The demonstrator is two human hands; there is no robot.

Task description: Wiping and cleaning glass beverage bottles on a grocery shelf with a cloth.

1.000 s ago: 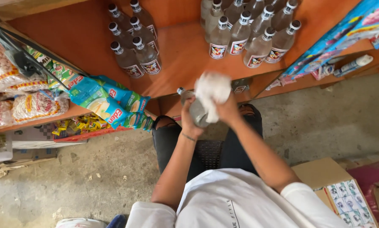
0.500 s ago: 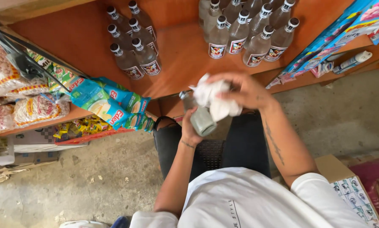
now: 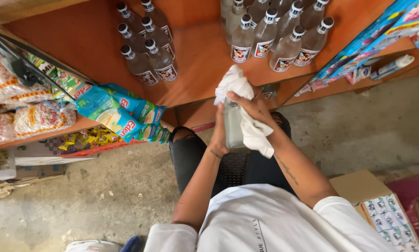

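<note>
Snack packets (image 3: 120,114) hanging at 9 o'clock off the shelf edge. Left hand (image 3: 218,133) wrapped around clear bottle (image 3: 232,126), fingers closed on its side, held upright at centre just below the wooden shelf (image 3: 195,60). Right hand (image 3: 251,105) closed on white cloth (image 3: 246,112), pressed over bottle top and side. Likely risk: smooth glass slipping under the cloth, dropping to concrete floor (image 3: 102,200). Bottle rows (image 3: 274,37) at 12 o'clock within elbow reach, easy to knock. Cardboard box (image 3: 382,210) crowding 4 o'clock; open room at 7.
</note>
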